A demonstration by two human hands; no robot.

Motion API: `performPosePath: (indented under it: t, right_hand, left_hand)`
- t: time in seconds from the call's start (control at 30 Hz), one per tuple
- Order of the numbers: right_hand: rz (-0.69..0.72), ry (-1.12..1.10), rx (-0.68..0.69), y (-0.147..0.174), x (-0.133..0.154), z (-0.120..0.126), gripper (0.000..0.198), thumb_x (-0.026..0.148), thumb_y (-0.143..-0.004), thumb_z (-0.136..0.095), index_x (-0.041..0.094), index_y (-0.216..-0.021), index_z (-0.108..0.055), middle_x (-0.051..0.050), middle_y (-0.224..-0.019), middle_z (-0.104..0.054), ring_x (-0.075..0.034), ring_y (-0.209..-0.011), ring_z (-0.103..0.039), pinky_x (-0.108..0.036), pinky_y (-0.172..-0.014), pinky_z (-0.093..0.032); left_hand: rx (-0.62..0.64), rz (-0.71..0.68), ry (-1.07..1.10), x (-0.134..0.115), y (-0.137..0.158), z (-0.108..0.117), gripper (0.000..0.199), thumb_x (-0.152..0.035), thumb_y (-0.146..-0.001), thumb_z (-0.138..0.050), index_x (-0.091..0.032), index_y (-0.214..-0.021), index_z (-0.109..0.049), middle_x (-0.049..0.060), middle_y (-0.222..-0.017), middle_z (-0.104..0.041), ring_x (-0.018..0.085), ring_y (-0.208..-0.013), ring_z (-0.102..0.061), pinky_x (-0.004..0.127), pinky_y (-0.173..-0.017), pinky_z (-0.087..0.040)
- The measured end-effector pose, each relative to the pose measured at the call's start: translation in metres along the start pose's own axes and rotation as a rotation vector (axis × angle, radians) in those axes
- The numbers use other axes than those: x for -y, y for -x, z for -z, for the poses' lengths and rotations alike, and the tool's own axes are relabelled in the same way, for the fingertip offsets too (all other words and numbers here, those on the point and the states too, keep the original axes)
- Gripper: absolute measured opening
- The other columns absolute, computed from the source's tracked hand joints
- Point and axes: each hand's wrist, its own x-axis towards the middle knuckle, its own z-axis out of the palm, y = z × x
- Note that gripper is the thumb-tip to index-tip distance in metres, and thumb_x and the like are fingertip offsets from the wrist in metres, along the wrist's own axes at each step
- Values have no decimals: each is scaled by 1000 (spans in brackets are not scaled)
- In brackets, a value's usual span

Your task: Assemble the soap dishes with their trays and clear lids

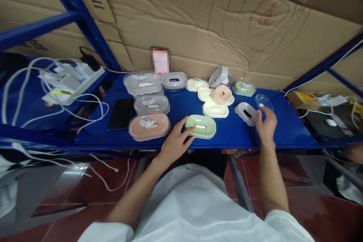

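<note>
My left hand (176,140) grips the left end of a green soap dish (202,125) lying on the blue shelf (283,132). My right hand (266,121) pinches the near rim of a clear plastic lid (263,102). A grey dish insert (246,113) lies just left of that hand. Further back lie cream dish parts (215,109), a pink insert (221,93) and a green base (244,88). On the left stand closed dishes: a pink one (149,125) and grey ones (151,104) (142,82).
A black phone (121,112) lies left of the closed dishes. A white power strip (68,81) with several white cables fills the far left. Cardboard (215,19) backs the shelf. Blue frame bars (85,19) run overhead. More boxes and cables sit at the right (326,102).
</note>
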Motion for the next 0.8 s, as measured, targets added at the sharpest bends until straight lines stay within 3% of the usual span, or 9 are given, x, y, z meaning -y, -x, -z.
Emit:
performPosePath:
  t: [0.13,0.27,0.33,0.43,0.53,0.63,0.8]
  right_hand:
    - [64,17,62,-70,-2,-22,45,33,-103,-42,12,-134,-67,-22,-136,-70,-34,-131,-64,-53,-114,-48]
    - [200,83,270,-131,30,-66,59,32,-99,-53,15,-156,-49,-20,-161,-52,-37,-148,-49,-56,-120,-39]
    - [145,132,338,-152,48,-89,69,32,-97,-59,12,-161,-41,-24,-161,-50,-40,-147,-48,-59,-119,-38]
    - [-9,146,379,-169,65,-112,64,29,-95,-64,11,-155,-48,-25,-148,-61,-38,-132,-59,-56,-113,-44]
    - [-77,142,359,-172,67,-114,47,22,-99,-55,12,-145,-59,-23,-137,-66,-34,-120,-65,-50,-105,-51]
    - [-35,74,213,-158,63,-95,42,18,-100,-46,13,-135,-67,-21,-135,-64,-31,-119,-66,-46,-103,-54]
    - [141,-158,-119,-81,75,-39,43,20,-103,-41,20,-133,-72,-16,-128,-69,-29,-122,-67,-51,-108,-54]
  left_hand:
    - [-1,-6,-14,-1,-1,1,30,-29,-103,-64,-23,-132,-69,17,-163,-46,33,-146,-55,51,-117,-55]
    - [11,6,-27,-2,-1,2,30,-29,-103,-65,-24,-132,-69,16,-164,-45,33,-146,-55,51,-116,-55]
    - [17,7,-24,-3,-1,3,30,-29,-103,-66,-24,-132,-69,16,-164,-45,33,-146,-55,51,-116,-56]
    - [21,7,-18,-2,0,3,31,-29,-103,-66,-24,-133,-68,15,-165,-44,32,-146,-55,51,-116,-56]
    - [26,7,-14,-1,0,3,32,-29,-103,-66,-24,-134,-67,15,-165,-43,32,-147,-54,51,-116,-56]
    - [25,2,-11,-1,0,3,30,-28,-103,-65,-24,-133,-68,16,-165,-44,33,-147,-54,52,-117,-55]
    - [10,30,39,-1,0,2,29,-30,-102,-68,-24,-130,-68,15,-166,-43,32,-149,-52,50,-121,-51]
